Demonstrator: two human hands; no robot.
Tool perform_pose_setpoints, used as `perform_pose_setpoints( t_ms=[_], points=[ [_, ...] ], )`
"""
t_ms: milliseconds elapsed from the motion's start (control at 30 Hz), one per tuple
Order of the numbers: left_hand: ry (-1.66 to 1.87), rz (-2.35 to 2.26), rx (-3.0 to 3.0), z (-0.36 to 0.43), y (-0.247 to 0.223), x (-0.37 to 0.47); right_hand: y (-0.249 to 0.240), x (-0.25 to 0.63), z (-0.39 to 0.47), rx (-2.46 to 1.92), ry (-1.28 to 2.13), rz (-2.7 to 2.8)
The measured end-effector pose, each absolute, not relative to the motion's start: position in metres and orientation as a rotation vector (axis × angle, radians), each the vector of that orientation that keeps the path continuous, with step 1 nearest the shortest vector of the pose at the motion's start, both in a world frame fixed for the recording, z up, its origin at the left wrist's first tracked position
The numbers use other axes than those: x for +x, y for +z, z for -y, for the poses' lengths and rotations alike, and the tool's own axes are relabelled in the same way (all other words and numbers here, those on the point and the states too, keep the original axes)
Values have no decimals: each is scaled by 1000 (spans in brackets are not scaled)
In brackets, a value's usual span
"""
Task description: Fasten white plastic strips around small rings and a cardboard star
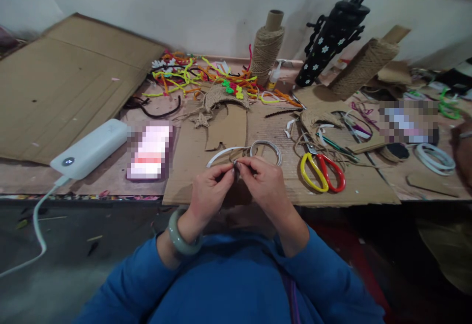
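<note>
My left hand (212,191) and my right hand (266,181) meet fingertip to fingertip over the front edge of the cardboard sheet (354,181). Both pinch a small dark item, too little and too covered to name. Just beyond my fingers lies a white strip (230,151) beside a coil of white tape (276,153). Farther back sits a twine-wrapped crescent (217,98) with green, red and yellow bits on it, a twine star (201,120) at its left tip. To the right of my hands rest scissors (319,166) with one yellow and one red handle.
At left are a white power bank (94,149) with a cable, a phone (150,152) and a large cardboard panel (70,83). Twine cones (267,48), a black flowered holder (324,44) and colourful pipe cleaners (206,75) stand or lie behind. Part of another person's hand (465,149) shows far right.
</note>
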State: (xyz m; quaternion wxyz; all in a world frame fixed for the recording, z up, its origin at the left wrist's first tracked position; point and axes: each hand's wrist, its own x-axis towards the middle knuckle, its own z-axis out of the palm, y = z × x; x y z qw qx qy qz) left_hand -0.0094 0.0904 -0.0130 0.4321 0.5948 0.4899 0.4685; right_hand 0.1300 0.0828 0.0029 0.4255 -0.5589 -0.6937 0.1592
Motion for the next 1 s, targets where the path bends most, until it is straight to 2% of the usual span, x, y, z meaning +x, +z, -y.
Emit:
perform_pose_setpoints(
  t_ms=[1000],
  points=[
    [1178,-1240,1548,-90,-10,-9,0,133,-83,-1381,490,1696]
  ],
)
